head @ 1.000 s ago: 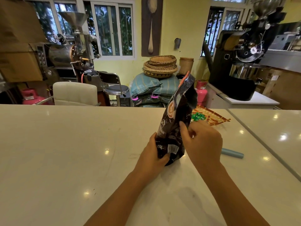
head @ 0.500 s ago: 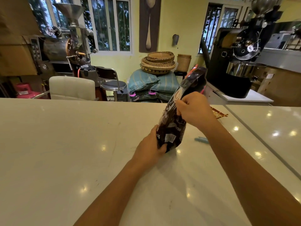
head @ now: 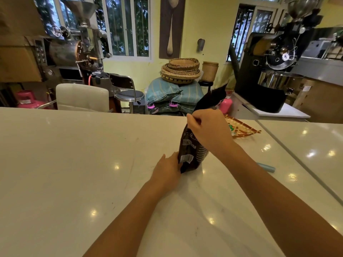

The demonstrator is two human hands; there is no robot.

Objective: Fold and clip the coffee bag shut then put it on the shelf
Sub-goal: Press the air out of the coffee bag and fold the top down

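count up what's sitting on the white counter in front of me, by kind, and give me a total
Coffee bag: 1, upright, held by both hands
Light blue clip: 1, lying to the right of the bag
Woven tray: 1, behind the right hand, partly hidden
Total: 3

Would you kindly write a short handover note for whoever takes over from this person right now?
Left hand: steadies the bag's base on the counter.
Right hand: pinches the bag near its top.
Bag: upright, top flap sticking up, not folded flat.
Clip: appears to be the blue stick lying on the counter, right of the bag, untouched.
Done: bag stood up and gripped.
Left: fold the top, clip it, shelve it. No shelf clearly in view.
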